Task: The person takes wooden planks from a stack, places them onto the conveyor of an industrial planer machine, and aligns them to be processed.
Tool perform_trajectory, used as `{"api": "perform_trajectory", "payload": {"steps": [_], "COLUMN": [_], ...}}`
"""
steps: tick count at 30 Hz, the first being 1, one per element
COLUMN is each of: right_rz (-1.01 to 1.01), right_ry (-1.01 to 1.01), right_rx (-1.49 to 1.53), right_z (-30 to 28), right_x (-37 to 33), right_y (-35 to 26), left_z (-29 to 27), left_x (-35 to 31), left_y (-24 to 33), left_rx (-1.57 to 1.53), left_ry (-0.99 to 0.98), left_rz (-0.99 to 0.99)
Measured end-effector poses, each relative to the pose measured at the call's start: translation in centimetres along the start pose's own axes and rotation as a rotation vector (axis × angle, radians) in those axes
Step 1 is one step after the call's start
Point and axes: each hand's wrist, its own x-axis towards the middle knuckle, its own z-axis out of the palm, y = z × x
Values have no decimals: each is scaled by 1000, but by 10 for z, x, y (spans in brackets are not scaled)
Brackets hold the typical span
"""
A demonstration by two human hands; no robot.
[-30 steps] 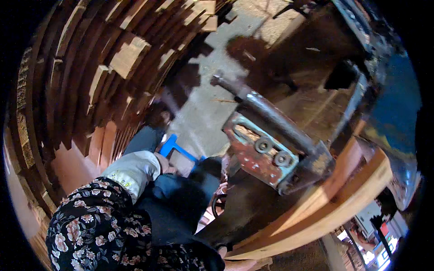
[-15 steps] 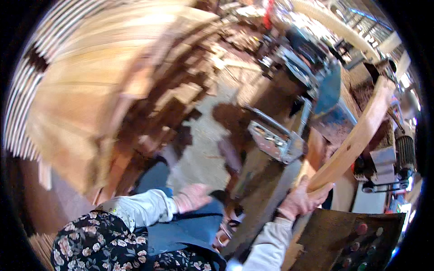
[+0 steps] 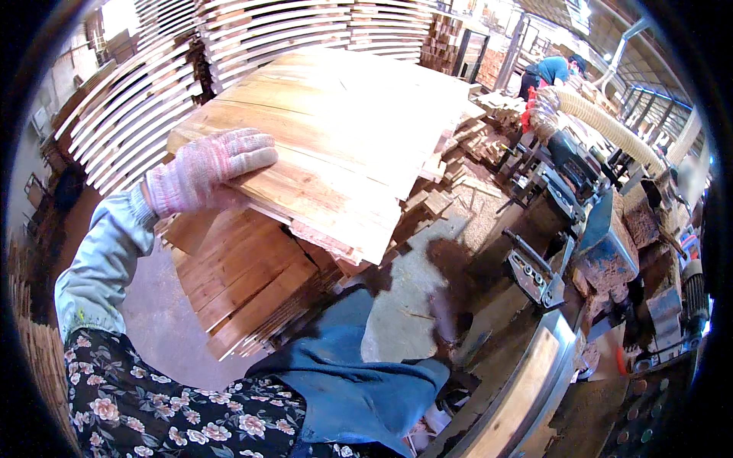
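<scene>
My left hand (image 3: 217, 166), in a pink and white knit glove, reaches out to the far left of the machine. Its fingers lie stretched and nearly flat over the near left corner of a stack of wooden boards (image 3: 321, 164). The thumb's place under the edge is blurred. Glare whitens much of the top of that stack. A lower pile of brown boards (image 3: 248, 267) sits beneath and nearer to me. At the lower right, a pale wooden piece (image 3: 519, 389) rests along the machine's metal-edged table (image 3: 561, 359). My right hand is out of view.
Racks of stacked slats (image 3: 282, 34) stand behind the boards. The machine's hinged metal bracket (image 3: 534, 275), a blue sawdust-covered housing (image 3: 607, 240) and a ribbed hose (image 3: 603, 118) fill the right side. A person (image 3: 551, 70) bends over at the far right. Wood scraps (image 3: 477, 179) litter the floor.
The view has swung left. My left hand has gone from near my apron to the board stack. My right hand, earlier holding the long curved wooden piece, has left the view.
</scene>
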Motion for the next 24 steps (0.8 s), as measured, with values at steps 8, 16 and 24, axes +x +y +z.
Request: {"api": "perform_trajectory", "payload": {"steps": [8, 16, 24], "right_rz": [-19, 119, -476], "right_ry": [-249, -21, -31], "right_rx": [149, 253, 1069], "right_z": [52, 186, 30], "right_x": [123, 298, 322], "right_y": [18, 14, -112], "left_z": [-15, 7, -10], "left_x": [21, 65, 158], "left_y": [-23, -62, 22], "left_rx": [121, -65, 212], "left_ry": [205, -151, -2], "left_rz": [-56, -32, 160]}}
